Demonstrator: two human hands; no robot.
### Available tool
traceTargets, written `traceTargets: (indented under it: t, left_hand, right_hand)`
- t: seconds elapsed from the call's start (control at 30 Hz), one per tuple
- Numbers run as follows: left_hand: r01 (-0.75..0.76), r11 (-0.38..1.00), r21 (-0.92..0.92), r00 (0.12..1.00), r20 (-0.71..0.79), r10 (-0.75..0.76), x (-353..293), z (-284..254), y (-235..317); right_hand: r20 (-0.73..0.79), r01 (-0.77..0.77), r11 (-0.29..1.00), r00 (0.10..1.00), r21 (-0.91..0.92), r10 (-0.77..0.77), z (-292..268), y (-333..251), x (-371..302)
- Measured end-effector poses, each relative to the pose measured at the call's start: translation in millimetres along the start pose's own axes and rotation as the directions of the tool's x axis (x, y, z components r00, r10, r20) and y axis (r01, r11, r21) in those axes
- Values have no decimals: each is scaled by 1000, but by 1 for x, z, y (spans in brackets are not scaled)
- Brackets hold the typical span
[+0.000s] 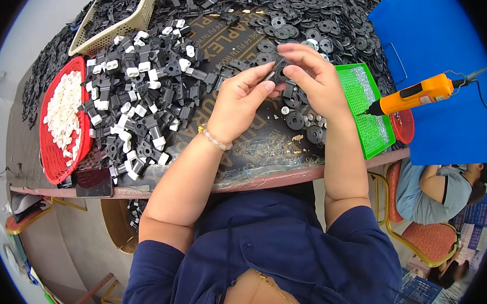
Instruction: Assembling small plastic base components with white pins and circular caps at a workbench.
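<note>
Over the middle of the table, a small black plastic part [279, 70] is held between my two hands. My left hand [239, 103] pinches it between thumb and fingers, and a beaded bracelet is on that wrist. My right hand [318, 75] curls around the part from the other side, with its thumb against it. The hands partly hide the part's shape. Below my right hand lie black round discs [295, 120] and small silvery metal pieces [315, 120]. Left of my hands spreads a heap of black plastic pieces with white ends [140, 102].
A red basket [47, 158] of white pieces stands at left, a beige basket [130, 26] behind it. Black discs [313, 14] pile up at the back. At right are a green tray [367, 127] with small metal bits, a hanging orange electric screwdriver [418, 94], and a seated person [430, 193].
</note>
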State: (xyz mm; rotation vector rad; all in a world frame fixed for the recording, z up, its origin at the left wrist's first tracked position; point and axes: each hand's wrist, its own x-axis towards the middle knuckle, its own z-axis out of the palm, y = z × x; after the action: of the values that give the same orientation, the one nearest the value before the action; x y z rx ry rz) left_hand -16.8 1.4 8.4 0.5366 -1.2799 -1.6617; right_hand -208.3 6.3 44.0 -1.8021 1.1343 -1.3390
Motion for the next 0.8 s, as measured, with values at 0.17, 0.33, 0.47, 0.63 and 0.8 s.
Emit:
traceTargets:
  t: [0.17, 0.33, 0.47, 0.63, 0.8]
  left_hand:
    - [0, 859, 513, 998, -56, 34, -4, 3, 2]
    - [-17, 866, 499, 996, -63, 56, -6, 8, 6]
    - [26, 1000, -2, 972, -233, -25, 1, 1, 2]
    - [-25, 944, -329, 969, -242, -59, 4, -8, -4]
    - [43, 899, -436, 954, -249, -166, 2, 2, 13]
  right_hand:
    - [113, -117, 988, 985, -97, 128, -14, -15, -7]
    - [107, -233, 972, 968, 33, 228, -20, -20, -14]
    - [-32, -330, 691, 913, -644, 406, -50, -26, -32]
    - [-43, -187, 413, 942, -891, 334, -57, 11, -82]
    - [-94, -269, 530, 938, -804, 334, -50, 13, -76]
